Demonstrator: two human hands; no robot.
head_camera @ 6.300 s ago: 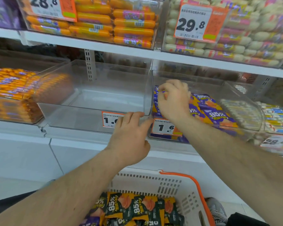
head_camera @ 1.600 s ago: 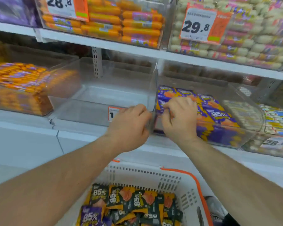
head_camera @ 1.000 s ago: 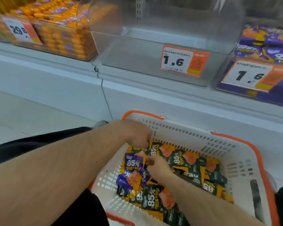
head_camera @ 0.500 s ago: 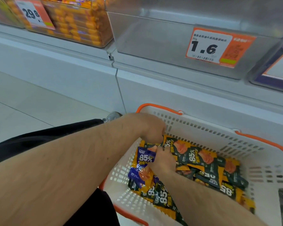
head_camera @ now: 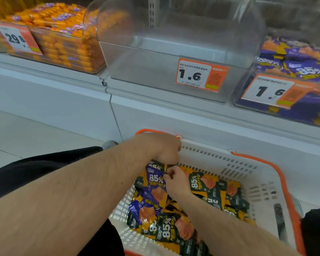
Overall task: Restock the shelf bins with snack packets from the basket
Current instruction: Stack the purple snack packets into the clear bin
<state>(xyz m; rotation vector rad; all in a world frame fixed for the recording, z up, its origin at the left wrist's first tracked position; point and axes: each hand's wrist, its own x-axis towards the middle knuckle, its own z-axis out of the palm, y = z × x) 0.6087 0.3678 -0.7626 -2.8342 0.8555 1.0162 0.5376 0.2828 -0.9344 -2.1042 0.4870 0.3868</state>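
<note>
White shelving ran above a pale tiled floor (head_camera: 26, 133), carrying a clear bin (head_camera: 174, 58) tagged 1.6 between a bin of orange sausages (head_camera: 59, 43) and one of purple packets (head_camera: 294, 60). Below sat the white basket (head_camera: 248, 174) – orange-rimmed – full of snack packets (head_camera: 209, 187). Both hands reached in, close together: the left hand (head_camera: 166, 148) and right hand (head_camera: 177, 180) each pinched a packet at the pile's far edge.
</note>
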